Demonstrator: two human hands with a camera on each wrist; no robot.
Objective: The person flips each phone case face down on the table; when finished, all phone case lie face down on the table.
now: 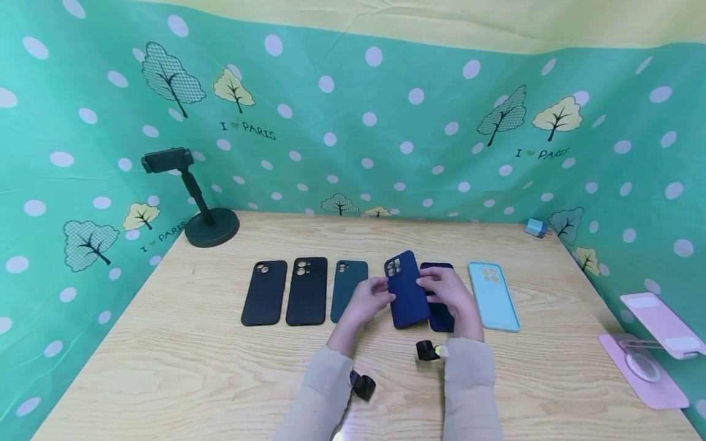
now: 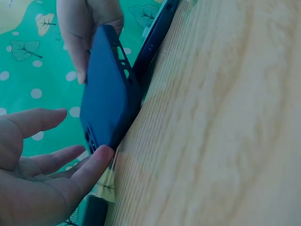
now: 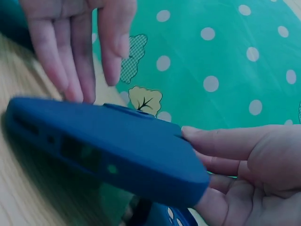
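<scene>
Because the matte navy-blue phone case with the camera cutouts point(image 1: 408, 294) is raised and tilted near the centre of the frame, slightly right of the middle, an uneven hold looks like the main hazard. The bare right hand point(image 1: 449, 291) pinches its right edge, thumb against the back and fingers beneath, while the bare left hand point(image 1: 368, 300) has its fingers mostly extended and parted, only touching the left edge. With that side so lightly supported, the case could swivel about the right-hand pinch or slip free. Whether its lower end touches the pale wood-grain table point(image 1: 165, 373) I cannot tell. Just right of it lies a darker navy phone case point(image 1: 441, 317), partly covered by the right hand; a fall, or a low sweep of those fingers, could knock that one askew. Leftward, the dark green phone case point(image 1: 343, 293) sits just beside the left hand, so a careless wrist turn might nudge it. Farther right of centre, the light blue phone case point(image 1: 495, 300) could be bumped if the right forearm swings outward. Two black phone cases, left of centre, seem at less risk, being well apart from both hands.
</scene>
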